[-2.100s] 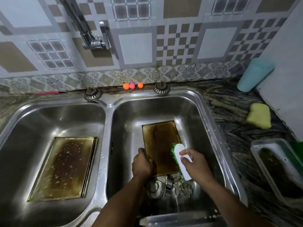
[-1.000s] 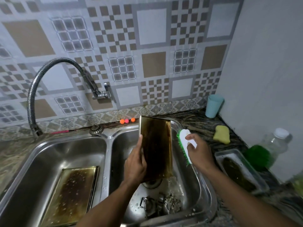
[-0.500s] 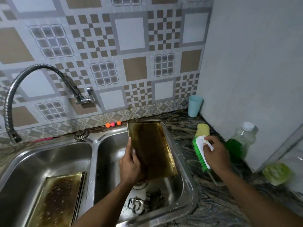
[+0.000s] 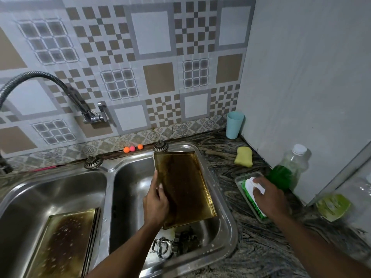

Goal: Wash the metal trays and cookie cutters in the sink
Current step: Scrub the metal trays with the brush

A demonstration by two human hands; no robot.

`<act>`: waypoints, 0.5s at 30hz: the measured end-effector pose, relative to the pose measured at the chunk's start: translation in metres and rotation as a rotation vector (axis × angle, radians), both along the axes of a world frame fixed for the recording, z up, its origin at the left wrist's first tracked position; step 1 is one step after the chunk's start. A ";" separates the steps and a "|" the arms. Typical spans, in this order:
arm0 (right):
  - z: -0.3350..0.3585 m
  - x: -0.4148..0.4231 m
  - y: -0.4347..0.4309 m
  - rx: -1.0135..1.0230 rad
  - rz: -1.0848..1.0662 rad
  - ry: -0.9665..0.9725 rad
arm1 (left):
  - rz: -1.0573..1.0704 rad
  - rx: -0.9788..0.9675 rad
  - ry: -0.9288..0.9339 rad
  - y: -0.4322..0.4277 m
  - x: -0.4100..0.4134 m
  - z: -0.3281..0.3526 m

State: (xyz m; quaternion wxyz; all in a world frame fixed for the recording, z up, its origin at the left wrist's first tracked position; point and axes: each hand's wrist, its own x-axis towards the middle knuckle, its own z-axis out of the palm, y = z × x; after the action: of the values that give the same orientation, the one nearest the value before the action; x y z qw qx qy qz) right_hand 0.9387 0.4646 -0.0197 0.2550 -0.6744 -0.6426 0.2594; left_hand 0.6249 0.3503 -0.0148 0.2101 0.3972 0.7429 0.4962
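My left hand (image 4: 155, 203) grips the left edge of a brown-stained metal tray (image 4: 186, 189), held tilted up over the right basin (image 4: 224, 235) of the steel double sink. Several metal cookie cutters (image 4: 172, 244) lie on that basin's floor below the tray. A second stained tray (image 4: 64, 241) lies flat in the left basin. My right hand (image 4: 269, 195) holds a white-backed brush with green bristles (image 4: 252, 192), its bristles down inside a clear plastic container (image 4: 243, 178) on the counter to the right of the sink.
A bottle of green liquid (image 4: 289, 171) stands by the right wall, a yellow sponge (image 4: 244, 156) and a blue cup (image 4: 234, 125) behind it. A flexible tap (image 4: 76, 101) hangs over the left basin. Another clear bottle (image 4: 339, 201) stands at far right on the dark marble counter.
My left hand lifted the tray from the basin floor and tilted it up. My right hand carried the brush off the tray, right across the counter, into the plastic container.
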 end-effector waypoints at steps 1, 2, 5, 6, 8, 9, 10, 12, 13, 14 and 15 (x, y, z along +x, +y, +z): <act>-0.002 0.000 0.000 -0.002 0.005 -0.002 | 0.001 -0.005 -0.001 -0.001 -0.001 0.000; -0.003 0.000 0.001 -0.002 0.006 -0.002 | 0.004 -0.004 -0.004 -0.001 -0.002 -0.001; -0.004 0.002 0.002 0.010 0.000 0.015 | 0.009 0.011 -0.024 -0.002 -0.004 0.001; -0.003 0.002 0.003 0.021 -0.003 0.024 | 0.005 0.015 -0.020 -0.002 -0.005 0.002; 0.002 0.003 0.004 0.050 -0.025 0.047 | 0.003 0.014 -0.024 -0.003 -0.007 0.003; 0.006 0.002 0.005 0.070 -0.039 0.062 | 0.001 0.015 -0.027 -0.003 -0.009 0.004; 0.011 -0.001 0.006 0.090 -0.048 0.075 | -0.003 0.020 -0.021 -0.003 -0.009 0.005; 0.024 -0.012 0.008 0.126 -0.051 0.104 | -0.011 0.037 -0.012 -0.006 -0.011 0.008; 0.031 -0.022 0.010 0.140 -0.048 0.130 | -0.010 0.040 -0.007 -0.007 -0.012 0.010; 0.038 -0.034 0.011 0.155 -0.039 0.159 | -0.010 0.043 -0.008 -0.008 -0.014 0.010; 0.045 -0.050 0.011 0.166 -0.023 0.182 | -0.012 0.046 -0.016 -0.010 -0.015 0.011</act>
State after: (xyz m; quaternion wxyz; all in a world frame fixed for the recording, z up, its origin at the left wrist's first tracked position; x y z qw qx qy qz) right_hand 0.8882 0.4753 0.0256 0.3702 -0.6319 -0.6284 0.2622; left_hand 0.6096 0.3405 -0.0035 0.2098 0.4025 0.7271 0.5151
